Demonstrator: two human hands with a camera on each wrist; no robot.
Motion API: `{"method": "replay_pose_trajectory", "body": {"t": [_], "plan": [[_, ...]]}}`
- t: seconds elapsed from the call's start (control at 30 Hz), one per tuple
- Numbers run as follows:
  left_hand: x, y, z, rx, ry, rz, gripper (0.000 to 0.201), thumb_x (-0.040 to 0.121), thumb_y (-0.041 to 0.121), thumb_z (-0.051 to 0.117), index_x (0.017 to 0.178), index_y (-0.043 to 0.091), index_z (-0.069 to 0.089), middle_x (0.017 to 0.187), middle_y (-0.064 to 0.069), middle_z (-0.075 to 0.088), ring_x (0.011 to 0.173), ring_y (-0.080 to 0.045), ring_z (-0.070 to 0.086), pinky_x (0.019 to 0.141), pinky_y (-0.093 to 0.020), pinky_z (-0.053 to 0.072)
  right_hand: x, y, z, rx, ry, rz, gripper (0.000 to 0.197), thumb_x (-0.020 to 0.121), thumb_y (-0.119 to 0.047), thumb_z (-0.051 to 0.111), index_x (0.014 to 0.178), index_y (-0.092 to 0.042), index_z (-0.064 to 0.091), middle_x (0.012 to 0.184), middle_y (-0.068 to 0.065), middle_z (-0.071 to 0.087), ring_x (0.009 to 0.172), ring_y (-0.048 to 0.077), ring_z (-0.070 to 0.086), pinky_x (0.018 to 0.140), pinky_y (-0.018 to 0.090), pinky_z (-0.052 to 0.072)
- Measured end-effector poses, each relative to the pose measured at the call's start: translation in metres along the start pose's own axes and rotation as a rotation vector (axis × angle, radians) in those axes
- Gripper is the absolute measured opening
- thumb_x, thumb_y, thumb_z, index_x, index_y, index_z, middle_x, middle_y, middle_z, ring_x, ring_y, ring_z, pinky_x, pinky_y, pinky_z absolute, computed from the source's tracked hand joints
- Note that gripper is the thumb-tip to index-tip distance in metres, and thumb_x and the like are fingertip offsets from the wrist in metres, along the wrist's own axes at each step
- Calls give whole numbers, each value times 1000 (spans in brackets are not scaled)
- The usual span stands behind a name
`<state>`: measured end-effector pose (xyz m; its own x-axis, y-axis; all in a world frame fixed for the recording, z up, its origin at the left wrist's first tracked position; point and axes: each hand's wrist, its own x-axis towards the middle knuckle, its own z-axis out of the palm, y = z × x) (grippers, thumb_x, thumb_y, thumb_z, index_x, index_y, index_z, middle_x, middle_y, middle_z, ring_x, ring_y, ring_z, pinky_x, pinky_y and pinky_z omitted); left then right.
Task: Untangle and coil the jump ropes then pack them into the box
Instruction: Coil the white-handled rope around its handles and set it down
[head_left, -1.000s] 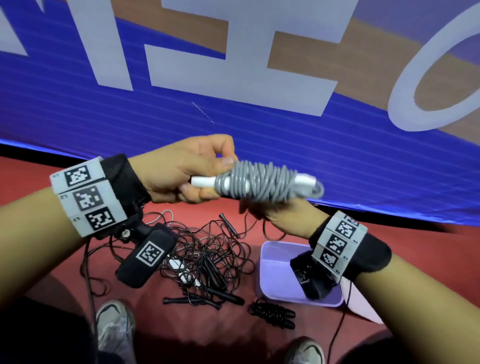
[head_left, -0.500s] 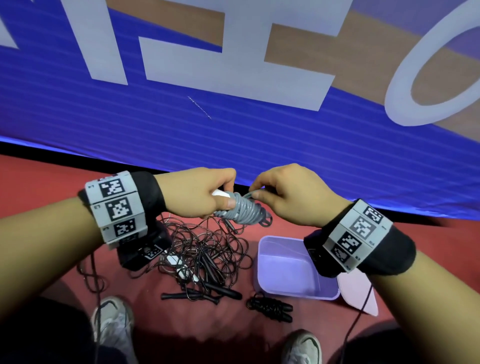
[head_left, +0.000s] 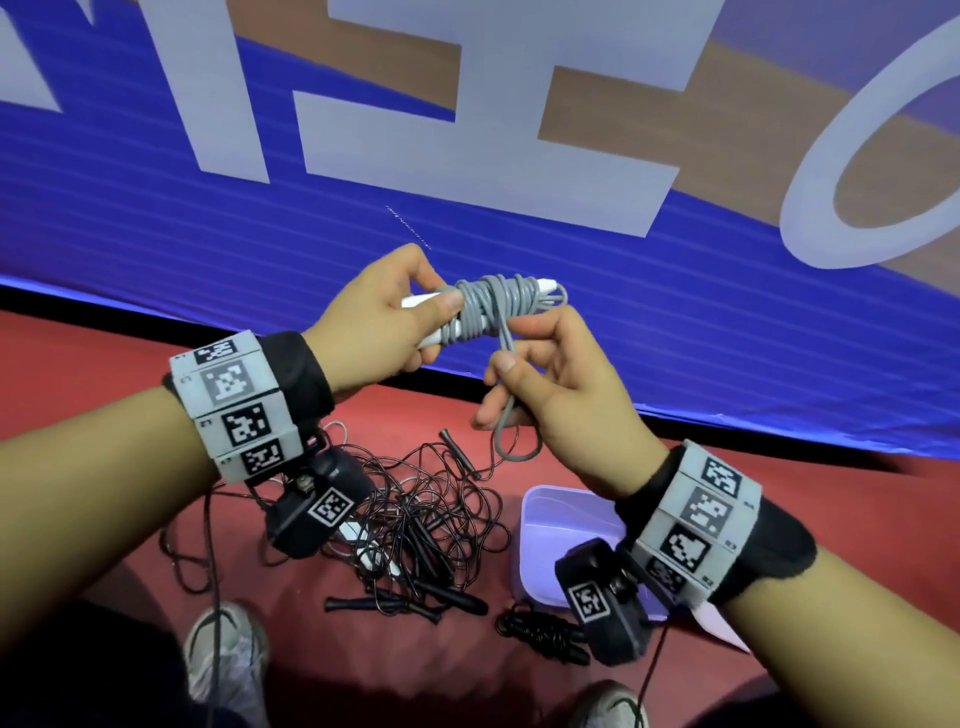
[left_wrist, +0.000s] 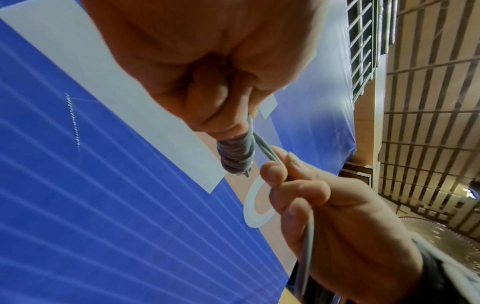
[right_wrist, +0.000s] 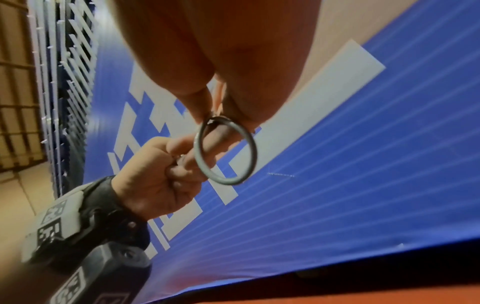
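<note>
Behind everything stands a big blue banner (head_left: 208, 218) with pale lettering, and below it the red floor (head_left: 104, 364) carries the rest of the work. Near the middle of that floor lies a tangle of black jump ropes (head_left: 415, 519) with their handles sticking out toward the near side, and to its right sits the lilac box (head_left: 540, 525), open, with its lid (head_left: 722, 626) flat beside it. Just near the box's left corner rests one small black coiled rope (head_left: 540, 634), already bundled but not yet inside.

Held up in front of the banner is the grey jump rope (head_left: 488, 306), wound tightly round its white handles (head_left: 431, 338). Clamped on the left end of that bundle is the left hand (head_left: 379, 322), thumb pressing the wraps down. To the right and slightly nearer, the right hand (head_left: 550, 384) pinches the loose tail, whose end hangs below it as a small loop (head_left: 511, 447).

The step in hand looks like finishing the wrap. To do it well, I would keep the left thumb firm on the coils so nothing slackens, draw the tail snug, and tuck the loop under a wrap or over a handle end. A loose tail would likely unwind in the box, so tension matters more than speed
</note>
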<state>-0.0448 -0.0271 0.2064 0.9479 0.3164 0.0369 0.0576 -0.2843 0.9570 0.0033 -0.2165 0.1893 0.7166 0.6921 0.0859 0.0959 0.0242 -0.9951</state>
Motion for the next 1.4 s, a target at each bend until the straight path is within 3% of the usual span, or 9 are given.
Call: {"method": "replay_pose_trajectory", "body": {"t": [0.17, 0.37, 0.57, 0.67, 0.8, 0.93, 1.03, 1.13, 1.4], "plan": [[-6, 9, -1, -146, -2, 43, 19, 99, 23, 59, 89, 18, 44, 66, -20, 52, 42, -14, 42, 38, -17, 30, 1, 3, 6, 347, -52, 128, 4, 100, -11, 49, 100, -13, 45, 84, 11, 69, 60, 19, 64, 66, 35, 58], [-12, 15, -2, -401, -164, -37, 22, 96, 29, 57, 85, 20, 41, 52, -10, 48, 37, -8, 23, 38, -11, 19, 4, 10, 4, 368, -147, 139, 25, 89, -31, 62, 97, -10, 54, 73, 8, 66, 58, 13, 60, 73, 39, 52], [-19, 22, -1, -592, -363, -273, 20, 86, 33, 49, 79, 19, 37, 50, -4, 40, 30, -1, 21, 34, -8, 10, 9, 11, -2, 368, -184, 93, 68, 83, -31, 76, 134, -9, 38, 60, -1, 55, 50, 7, 45, 55, 25, 45], [-17, 22, -5, -681, -416, -387, 18, 87, 32, 48, 83, 16, 44, 52, -3, 38, 29, 2, 24, 31, -9, 10, 12, 4, -9, 338, -155, 42, 54, 87, -19, 69, 133, -17, 42, 66, 0, 54, 50, 6, 46, 49, 23, 39], [-13, 20, -3, -656, -449, -438, 23, 88, 36, 48, 92, 13, 51, 56, -3, 43, 32, 0, 26, 32, -12, 10, 13, 2, -13, 265, -58, 29, 39, 87, -12, 65, 119, 2, 47, 66, -4, 57, 50, 4, 48, 47, 22, 40], [-9, 10, 4, -280, -270, -256, 35, 97, 46, 50, 104, 13, 61, 77, -1, 63, 48, -13, 44, 39, -18, 27, 13, 0, -12, 230, 50, 68, 12, 92, -20, 65, 91, -11, 58, 60, 1, 54, 45, 9, 40, 47, 26, 38], [-12, 2, 3, 159, -149, 40, 42, 82, 55, 62, 112, 25, 60, 91, 12, 67, 71, -13, 65, 59, -25, 49, 17, 1, -13, 212, 140, 128, 21, 95, -23, 61, 79, -11, 61, 59, 7, 51, 44, 12, 40, 49, 29, 37], [-17, -6, 3, 504, -111, 287, 36, 88, 43, 64, 118, 25, 56, 94, 8, 68, 80, -12, 66, 69, -26, 49, 16, 4, -11, 173, 157, 189, 29, 96, -28, 61, 76, -7, 60, 58, 8, 55, 45, 15, 47, 49, 26, 40], [-12, -6, 2, 276, -91, 172, 11, 97, 29, 56, 98, 20, 62, 72, -2, 70, 64, -23, 64, 60, -34, 47, 20, -10, -26, 238, 1, 262, 11, 96, -5, 56, 88, -2, 63, 73, 6, 68, 60, 9, 62, 62, 21, 56]]}}
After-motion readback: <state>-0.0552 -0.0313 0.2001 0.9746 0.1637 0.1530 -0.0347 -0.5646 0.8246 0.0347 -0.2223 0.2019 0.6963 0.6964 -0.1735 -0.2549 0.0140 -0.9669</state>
